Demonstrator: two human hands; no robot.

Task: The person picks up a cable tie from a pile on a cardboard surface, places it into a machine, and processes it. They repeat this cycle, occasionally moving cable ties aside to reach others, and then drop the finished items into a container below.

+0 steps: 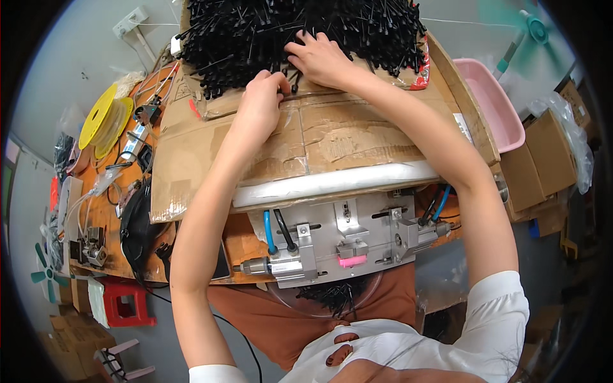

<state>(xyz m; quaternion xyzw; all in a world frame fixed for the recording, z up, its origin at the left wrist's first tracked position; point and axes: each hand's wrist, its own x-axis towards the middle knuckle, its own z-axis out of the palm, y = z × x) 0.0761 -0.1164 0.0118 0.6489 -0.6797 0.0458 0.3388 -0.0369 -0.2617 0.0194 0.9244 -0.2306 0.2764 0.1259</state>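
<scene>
The cardboard sheet (357, 137) is the landmark here. The pile of thin black capped rods (255, 35) lies heaped over its far part, tangled and pointing every way. The left hand (264, 92) is at the near edge of that pile, left of the sheet's middle, its fingers curled narrow; a dark rod shows beside them, but I cannot tell whether it is gripped. The right hand (319, 60) reaches farther up the sheet, fingers loosely bent and half spread among the rods; whether it pinches any, I cannot tell.

The likeliest trouble, I judge, is snagging: because the rods cross and their capped ends look apt to catch, drawing one out could drag others along. A hard pull might also bring part of the heap sliding down the sheet, since its near portion looks bare and unwalled. Rods that slid that far could roll over the white padded roll (338, 184) along the sheet's near edge and drop onto the metal fixture (329, 255) below it, perhaps lodging by the pink piece (352, 261). The forearms pass over the sheet's near edge, so a low elbow on the right could bump the blue tube (442, 203) just below the sheet.
</scene>
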